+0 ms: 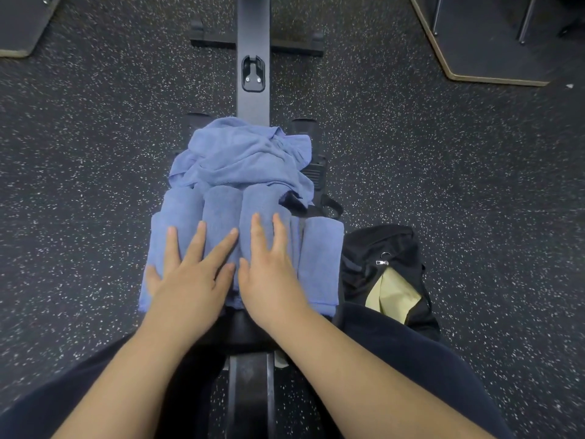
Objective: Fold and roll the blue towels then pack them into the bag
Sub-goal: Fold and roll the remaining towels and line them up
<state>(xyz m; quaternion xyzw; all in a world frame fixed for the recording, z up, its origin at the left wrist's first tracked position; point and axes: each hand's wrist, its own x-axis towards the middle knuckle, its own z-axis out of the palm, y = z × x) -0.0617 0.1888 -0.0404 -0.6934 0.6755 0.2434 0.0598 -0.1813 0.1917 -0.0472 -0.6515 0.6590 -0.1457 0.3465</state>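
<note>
Several rolled blue towels (221,210) lie side by side on a black bench, over a flat blue towel (319,264). Behind them sits a crumpled heap of loose blue towels (243,153). My left hand (190,274) lies flat with straight, spread fingers on the left rolls. My right hand (269,267) rests flat beside it on the middle roll, fingers straight. A black bag (380,251) stands open on the floor to the right of the bench, showing a pale yellow lining (392,296).
The bench's black metal beam (253,58) runs away from me across a speckled dark rubber floor (95,153). Dark mats with tan edges lie at the far left (19,26) and far right (490,42). My legs in dark trousers straddle the bench.
</note>
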